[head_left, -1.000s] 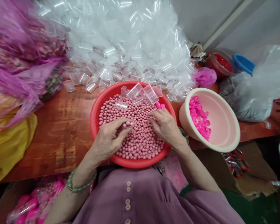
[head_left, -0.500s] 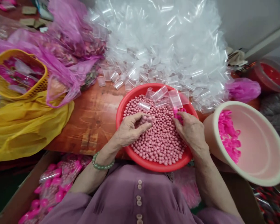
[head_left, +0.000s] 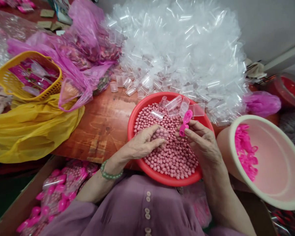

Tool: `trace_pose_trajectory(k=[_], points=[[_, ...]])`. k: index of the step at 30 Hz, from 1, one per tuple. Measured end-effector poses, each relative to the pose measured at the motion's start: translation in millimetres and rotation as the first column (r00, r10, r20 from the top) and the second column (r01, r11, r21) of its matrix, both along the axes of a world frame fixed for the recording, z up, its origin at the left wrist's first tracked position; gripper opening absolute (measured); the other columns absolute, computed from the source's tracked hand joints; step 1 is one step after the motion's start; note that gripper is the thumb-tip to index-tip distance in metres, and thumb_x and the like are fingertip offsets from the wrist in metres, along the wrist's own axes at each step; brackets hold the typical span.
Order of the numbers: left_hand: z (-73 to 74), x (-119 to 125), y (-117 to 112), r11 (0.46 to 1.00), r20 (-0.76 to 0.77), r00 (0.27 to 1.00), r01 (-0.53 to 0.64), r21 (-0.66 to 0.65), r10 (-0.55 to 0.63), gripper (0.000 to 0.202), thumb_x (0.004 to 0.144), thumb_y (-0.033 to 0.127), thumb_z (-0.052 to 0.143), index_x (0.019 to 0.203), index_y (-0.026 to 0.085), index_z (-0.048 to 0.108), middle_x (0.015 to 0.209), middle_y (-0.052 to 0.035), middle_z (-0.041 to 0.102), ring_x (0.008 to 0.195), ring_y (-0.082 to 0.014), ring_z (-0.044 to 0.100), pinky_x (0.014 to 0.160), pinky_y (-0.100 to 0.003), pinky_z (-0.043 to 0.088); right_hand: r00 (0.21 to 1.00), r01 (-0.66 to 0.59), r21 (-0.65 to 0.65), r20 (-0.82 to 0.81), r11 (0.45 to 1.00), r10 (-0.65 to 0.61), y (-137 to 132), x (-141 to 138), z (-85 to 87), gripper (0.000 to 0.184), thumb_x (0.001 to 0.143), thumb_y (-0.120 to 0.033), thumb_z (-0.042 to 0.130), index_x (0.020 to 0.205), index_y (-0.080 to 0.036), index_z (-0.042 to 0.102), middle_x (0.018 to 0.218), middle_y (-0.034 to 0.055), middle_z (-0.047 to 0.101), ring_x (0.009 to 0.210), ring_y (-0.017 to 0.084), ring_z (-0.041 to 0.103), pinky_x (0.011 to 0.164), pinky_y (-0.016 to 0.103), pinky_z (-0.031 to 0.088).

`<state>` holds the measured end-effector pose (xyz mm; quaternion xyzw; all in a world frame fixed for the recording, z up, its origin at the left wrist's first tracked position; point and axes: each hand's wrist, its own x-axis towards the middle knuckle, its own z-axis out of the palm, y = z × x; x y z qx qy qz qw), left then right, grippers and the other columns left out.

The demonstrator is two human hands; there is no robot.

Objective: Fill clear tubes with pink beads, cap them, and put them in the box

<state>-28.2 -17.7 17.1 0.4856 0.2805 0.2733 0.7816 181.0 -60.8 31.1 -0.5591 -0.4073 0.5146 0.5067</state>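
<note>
My left hand (head_left: 145,141) is closed round a clear plastic tube (head_left: 161,133) with pink beads in it, held over the red basin (head_left: 132,121). Between the thumb and fingers of my right hand (head_left: 203,137) is a bright pink plastic cap (head_left: 186,123), raised above the beads at the basin's right side. Pink round beads (head_left: 172,164) fill much of the basin. Several empty clear tubes (head_left: 174,103) lie on the beads along its far rim.
A large heap of clear tubes (head_left: 182,49) lies behind the basin. To the right stands a pale tub (head_left: 277,164) with pink caps (head_left: 245,150). A yellow basket (head_left: 7,77) and yellow bag (head_left: 34,131) are at left. Filled tubes (head_left: 56,190) lie in a box below.
My right hand has lifted the pink cap from the basin's right side and turned it up into view, nearer the left hand. The view has shifted slightly; the left hand still holds the tube.
</note>
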Motion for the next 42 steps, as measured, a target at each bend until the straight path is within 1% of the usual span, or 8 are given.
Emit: trace_pose_trajectory(k=[5, 9, 15, 18, 22, 30, 35, 42], points=[[4.8, -1, 2, 0.999, 0.039, 0.998, 0.044, 0.002, -0.044, 0.022, 0.082, 0.031, 0.069, 0.09, 0.016, 0.054, 0.081, 0.0004, 0.059, 0.073, -0.0111, 0.058, 0.072, -0.026, 0.049, 0.999, -0.031, 0.052, -0.011, 0.998, 0.032, -2, -12, 3.9, 0.021, 0.076, -0.031, 0.079, 0.095, -0.027, 0.07, 0.082, -0.0018, 0.065, 0.073, 0.013, 0.063, 0.076, 0.028, 0.056], [1.7, 0, 2, 0.995, 0.03, 0.995, 0.1, -0.001, -0.1, 0.022, 0.084, 0.032, 0.067, 0.089, 0.015, 0.054, 0.079, -0.0001, 0.059, 0.072, -0.0108, 0.056, 0.072, -0.026, 0.046, 0.996, -0.087, 0.114, 0.028, 0.99, 0.085, 1, -18, 7.3, 0.016, 0.079, -0.032, 0.078, 0.092, -0.026, 0.071, 0.084, -0.002, 0.065, 0.077, 0.011, 0.06, 0.075, 0.023, 0.052], [-4.8, 0, 3, 0.98, 0.155, 0.971, 0.193, -0.048, -0.184, 0.039, 0.083, 0.033, 0.068, 0.116, 0.016, 0.058, 0.077, 0.0022, 0.055, 0.067, -0.0089, 0.053, 0.067, -0.024, 0.044, 0.957, -0.278, 0.178, 0.139, 0.944, 0.255, 8, -26, 15.6, 0.011, 0.088, -0.032, 0.068, 0.096, -0.024, 0.068, 0.095, 0.0021, 0.07, 0.088, 0.015, 0.064, 0.084, 0.029, 0.053], [-7.1, -1, 5, 0.972, 0.178, 0.965, 0.214, -0.097, -0.195, 0.034, 0.082, 0.035, 0.071, 0.107, 0.014, 0.06, 0.076, 0.0017, 0.055, 0.066, -0.0083, 0.054, 0.066, -0.023, 0.045, 0.94, -0.324, 0.187, 0.172, 0.927, 0.294, 9, -27, 14.5, 0.009, 0.087, -0.029, 0.069, 0.094, -0.024, 0.067, 0.092, 0.0007, 0.069, 0.086, 0.014, 0.064, 0.08, 0.027, 0.052], [-8.9, 0, 5, 0.962, 0.195, 0.967, 0.199, -0.188, -0.162, 0.03, 0.076, 0.032, 0.076, 0.091, 0.014, 0.057, 0.076, 0.0029, 0.054, 0.065, -0.0068, 0.052, 0.064, -0.022, 0.046, 0.943, -0.302, 0.175, 0.197, 0.937, 0.267, 9, -25, 8.9, 0.009, 0.087, -0.03, 0.069, 0.094, -0.025, 0.065, 0.088, -0.0012, 0.065, 0.081, 0.012, 0.06, 0.076, 0.024, 0.049], [-6.7, 0, 9, 0.964, 0.168, 0.977, 0.166, -0.209, -0.131, 0.036, 0.063, 0.006, 0.078, 0.093, 0.014, 0.06, 0.084, 0.0011, 0.063, 0.077, -0.008, 0.059, 0.076, -0.022, 0.048, 0.972, -0.208, 0.133, 0.138, 0.969, 0.189, 6, -24, 3.3, 0.018, 0.084, -0.039, 0.072, 0.093, -0.025, 0.064, 0.08, -0.0022, 0.056, 0.069, 0.011, 0.049, 0.062, 0.024, 0.043], [-9.1, -5, 10, 0.951, 0.247, 0.956, 0.215, -0.224, -0.158, 0.039, 0.064, 0.007, 0.076, 0.1, 0.013, 0.061, 0.086, -0.0019, 0.067, 0.075, -0.0104, 0.064, 0.074, -0.024, 0.053, 0.982, -0.158, 0.128, 0.12, 0.979, 0.143, 6, -24, 2.8, 0.021, 0.079, -0.039, 0.077, 0.089, -0.025, 0.064, 0.076, -0.0033, 0.057, 0.064, 0.01, 0.049, 0.057, 0.023, 0.043], [-13.9, -5, 12, 0.924, 0.315, 0.934, 0.26, -0.281, -0.167, 0.035, 0.068, 0.013, 0.073, 0.101, 0.014, 0.062, 0.084, -0.0039, 0.067, 0.073, -0.0136, 0.066, 0.067, -0.026, 0.055, 0.964, -0.196, 0.159, 0.211, 0.968, 0.161, 9, -28, 9.3, 0.022, 0.079, -0.04, 0.076, 0.091, -0.024, 0.066, 0.09, 0.0012, 0.066, 0.069, 0.012, 0.055, 0.061, 0.026, 0.049]])
